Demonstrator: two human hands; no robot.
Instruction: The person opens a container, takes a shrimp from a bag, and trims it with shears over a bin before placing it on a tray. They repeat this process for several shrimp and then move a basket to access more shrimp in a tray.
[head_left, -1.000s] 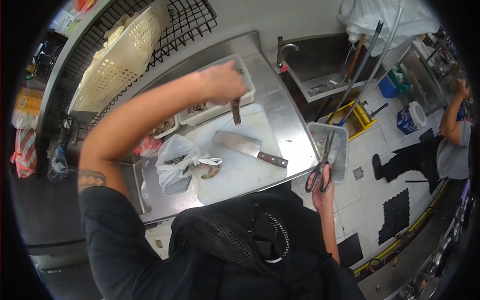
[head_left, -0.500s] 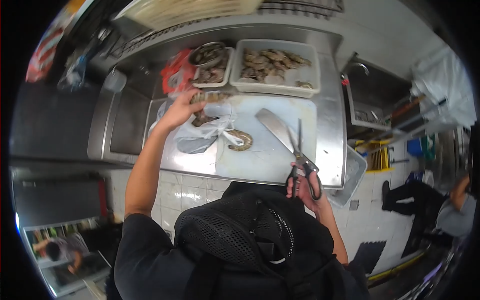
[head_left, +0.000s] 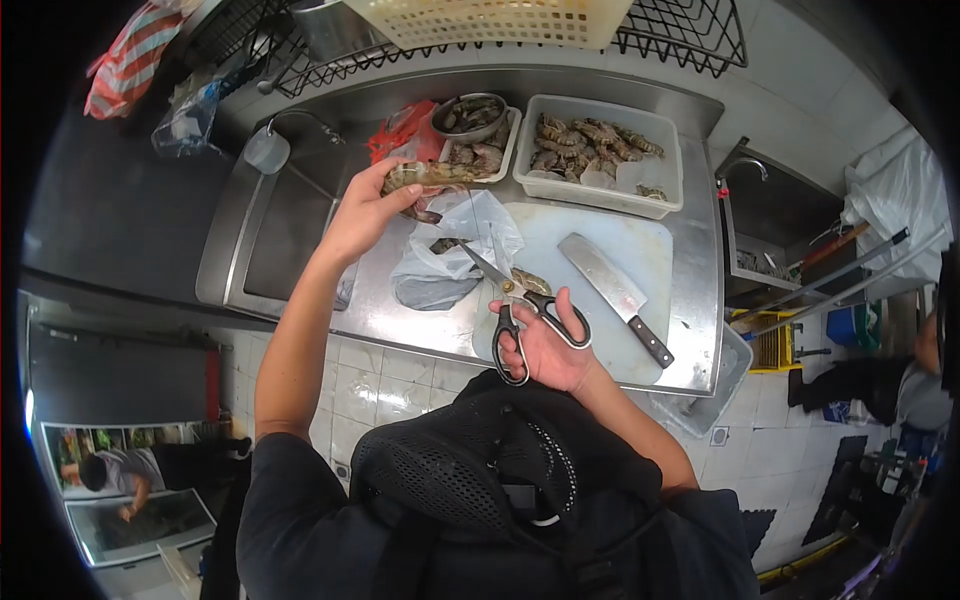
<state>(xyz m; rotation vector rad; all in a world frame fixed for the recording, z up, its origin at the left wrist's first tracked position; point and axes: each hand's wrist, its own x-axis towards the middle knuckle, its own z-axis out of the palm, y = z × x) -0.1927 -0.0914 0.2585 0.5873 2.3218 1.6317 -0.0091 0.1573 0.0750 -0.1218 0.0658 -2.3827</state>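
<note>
My left hand [head_left: 365, 210] holds a large shrimp [head_left: 430, 175] level above the counter, its head end toward the right. Black-handled scissors [head_left: 508, 287] are in my right hand [head_left: 550, 345], with fingers through the loops and the blades pointing up-left, slightly apart. Below the shrimp lies a white plastic bag [head_left: 440, 278] with shrimp at its opening. Another shrimp [head_left: 530, 282] rests on the white cutting board [head_left: 640, 260], partly behind the scissors. A cleaver [head_left: 605, 275] lies on the board to the right of my right hand.
A white tub [head_left: 600, 197] of shrimp, a smaller tray [head_left: 510, 150] and a metal bowl [head_left: 470, 116] stand behind the board. Sinks [head_left: 285, 240] lie left and right. A rack [head_left: 690, 35] hangs above. Other people are visible at far left and far right.
My right hand has moved left with the scissors, off the cleaver's side and toward the bag. My left hand still holds a shrimp, now raised clearer of the bag. The view has shifted.
</note>
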